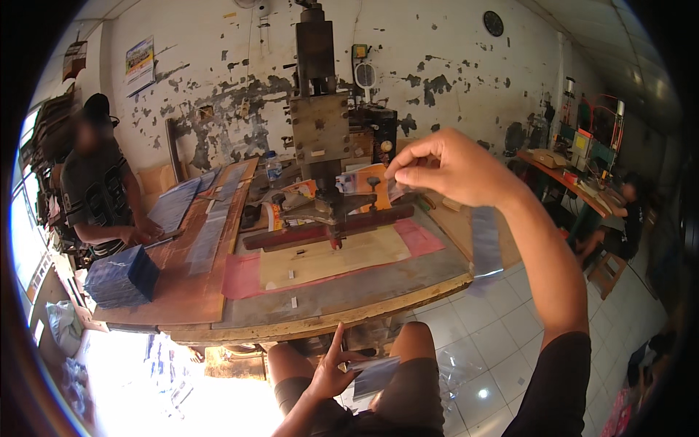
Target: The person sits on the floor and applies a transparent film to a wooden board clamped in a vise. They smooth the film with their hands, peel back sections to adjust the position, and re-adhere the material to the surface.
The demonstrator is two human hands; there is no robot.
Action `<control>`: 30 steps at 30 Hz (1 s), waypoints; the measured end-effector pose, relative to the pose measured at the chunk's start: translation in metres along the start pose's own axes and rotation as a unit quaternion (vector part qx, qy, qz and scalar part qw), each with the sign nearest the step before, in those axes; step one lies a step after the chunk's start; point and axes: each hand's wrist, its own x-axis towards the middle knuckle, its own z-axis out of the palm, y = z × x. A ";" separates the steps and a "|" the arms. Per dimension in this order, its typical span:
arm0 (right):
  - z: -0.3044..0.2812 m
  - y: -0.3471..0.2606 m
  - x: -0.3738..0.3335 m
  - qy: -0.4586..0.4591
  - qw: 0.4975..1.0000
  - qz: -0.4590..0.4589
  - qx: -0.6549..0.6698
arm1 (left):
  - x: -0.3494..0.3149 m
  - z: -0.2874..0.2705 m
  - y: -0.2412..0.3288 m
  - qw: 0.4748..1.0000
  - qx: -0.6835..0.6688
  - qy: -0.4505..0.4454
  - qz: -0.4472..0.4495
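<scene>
Low over my lap, my left hand (331, 377) grips a small glossy grey-blue plastic sheet (376, 376) by its near edge, its index finger pointing up. My right hand (455, 171) is raised over the right part of the bench, its thumb and index finger pinched together. Something pale shows at those fingertips, too small to make out. Behind them stands a press machine (320, 127) with a dark red bar (287, 238) across its base. Under its head lies a yellowish sheet (342, 255) on a pink sheet (244, 277), with small pieces on top.
A person (102, 175) works at the left end of the bench (175, 288), near a stack of dark blue sheets (122, 277). Clear plastic strips (486, 244) hang at the bench's right edge. Another person (626, 211) sits at a far table (561, 178).
</scene>
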 end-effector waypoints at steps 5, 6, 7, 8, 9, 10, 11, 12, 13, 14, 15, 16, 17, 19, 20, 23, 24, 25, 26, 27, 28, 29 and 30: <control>-0.005 -0.012 0.019 -0.016 0.995 -0.037 -0.094 | -0.004 -0.004 0.001 0.999 -0.025 -0.008 -0.030; -0.004 -0.012 0.021 -0.019 0.996 -0.029 -0.082 | -0.005 -0.006 0.001 0.999 -0.023 -0.011 -0.031; -0.003 -0.012 0.023 -0.023 0.996 -0.025 -0.083 | -0.007 -0.007 0.002 0.999 -0.021 -0.014 -0.032; -0.003 -0.013 0.025 -0.027 0.996 -0.022 -0.086 | -0.008 -0.008 0.002 0.999 -0.030 -0.012 -0.031; -0.002 -0.015 0.027 -0.030 0.995 -0.020 -0.089 | -0.009 -0.008 0.002 0.999 -0.040 -0.010 -0.030; -0.002 -0.016 0.028 -0.030 0.995 -0.016 -0.090 | -0.010 -0.009 0.002 0.998 -0.050 -0.008 -0.029; -0.001 -0.018 0.029 -0.029 0.995 -0.012 -0.091 | -0.011 -0.010 0.002 0.999 -0.040 -0.006 -0.027; -0.001 -0.020 0.030 -0.028 0.995 -0.008 -0.092 | -0.011 -0.011 0.002 0.999 -0.030 -0.004 -0.026; -0.001 -0.020 0.032 -0.024 0.995 -0.009 -0.094 | -0.011 -0.012 0.001 1.000 -0.019 -0.002 -0.025; -0.001 -0.020 0.032 -0.020 0.995 -0.008 -0.096 | -0.011 -0.013 0.003 1.000 -0.009 -0.004 -0.018; -0.001 -0.020 0.033 -0.016 0.995 -0.007 -0.098 | -0.010 -0.015 0.005 1.000 0.002 -0.006 -0.010; -0.003 -0.020 0.033 -0.013 0.995 0.000 -0.096 | -0.008 -0.017 0.008 1.000 0.013 -0.008 -0.003; -0.004 -0.019 0.034 -0.012 0.996 0.007 -0.091 | -0.008 -0.018 0.009 1.000 0.015 -0.002 -0.005; -0.006 -0.022 0.031 -0.009 0.998 0.014 -0.052 | -0.007 -0.021 0.014 1.000 0.023 0.012 -0.009; -0.001 -0.027 0.027 -0.013 1.000 0.012 -0.012 | -0.007 -0.026 0.014 0.999 0.021 0.034 -0.012; 0.028 -0.026 -0.011 -0.089 0.976 -0.061 0.188 | 0.001 -0.043 0.002 0.994 0.028 0.103 -0.017; 0.047 -0.013 -0.034 -0.154 0.942 -0.081 0.288 | 0.005 -0.049 -0.004 0.992 -0.001 0.121 -0.036; 0.070 -0.001 -0.056 -0.249 0.910 -0.144 0.300 | 0.009 -0.057 -0.005 0.986 -0.008 0.161 -0.050; 0.098 0.009 -0.084 -0.336 0.840 -0.140 0.403 | 0.022 -0.057 -0.005 0.981 -0.026 0.186 -0.056; 0.133 0.020 -0.107 -0.398 0.812 -0.186 0.384 | 0.021 -0.066 0.000 0.978 -0.026 0.195 -0.062; 0.162 0.032 -0.140 -0.460 0.809 -0.120 0.346 | 0.033 -0.071 0.006 0.978 -0.047 0.198 -0.045; 0.196 0.046 -0.169 -0.477 0.832 -0.054 0.278 | 0.044 -0.077 0.011 0.977 -0.060 0.205 -0.026; 0.229 0.065 -0.193 -0.469 0.860 -0.058 0.194 | 0.051 -0.082 0.012 0.972 -0.070 0.222 -0.003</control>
